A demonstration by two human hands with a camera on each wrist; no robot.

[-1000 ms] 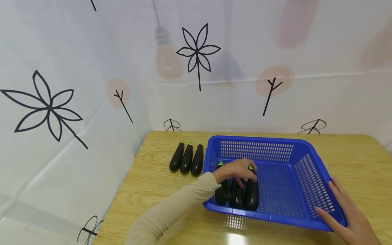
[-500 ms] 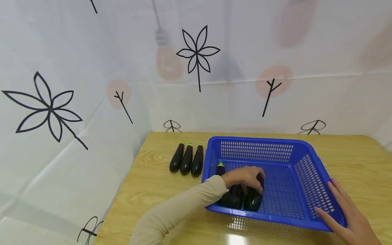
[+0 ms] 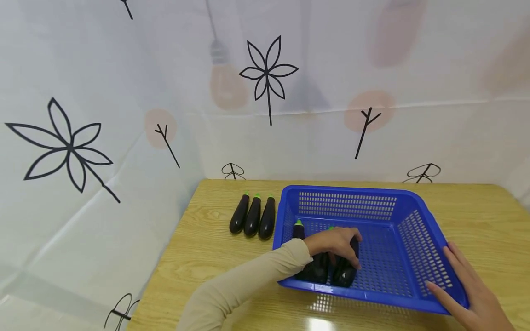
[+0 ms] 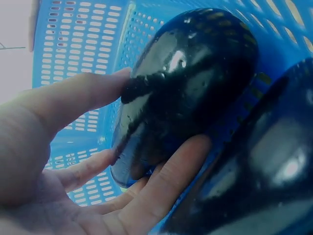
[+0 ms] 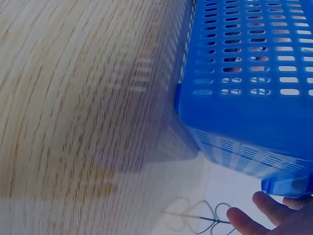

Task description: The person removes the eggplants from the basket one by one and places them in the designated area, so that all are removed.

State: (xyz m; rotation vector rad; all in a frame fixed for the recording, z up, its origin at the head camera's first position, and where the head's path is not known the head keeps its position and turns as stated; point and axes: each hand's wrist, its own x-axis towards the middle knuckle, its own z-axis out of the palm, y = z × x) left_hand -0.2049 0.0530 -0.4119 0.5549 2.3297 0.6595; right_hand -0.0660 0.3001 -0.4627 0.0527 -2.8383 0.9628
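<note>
In the head view, a blue plastic basket [image 3: 430,220] holds dark, glossy eggplants with green caps along its left side. My left hand [image 3: 335,241] reaches inside and holds the rightmost eggplant [image 3: 344,273], thumb on one side and fingers on the other, as the left wrist view confirms for this eggplant [image 4: 190,73]. Beside it lie a middle eggplant [image 3: 319,266] and a left eggplant [image 3: 298,230], both partly hidden by my hand and sleeve. At the basket's right front corner my right hand [image 3: 476,294] grips the rim, thumb over the inner side and fingers outside.
Three more eggplants [image 3: 251,216] lie side by side on the wooden table [image 3: 198,248], just left of the basket. A white patterned cloth [image 3: 314,138] hangs behind the table and along its left side.
My left hand has moved a little right and toward me inside the basket, shifting the rightmost eggplant slightly to the right. My right hand stays on the rim.
</note>
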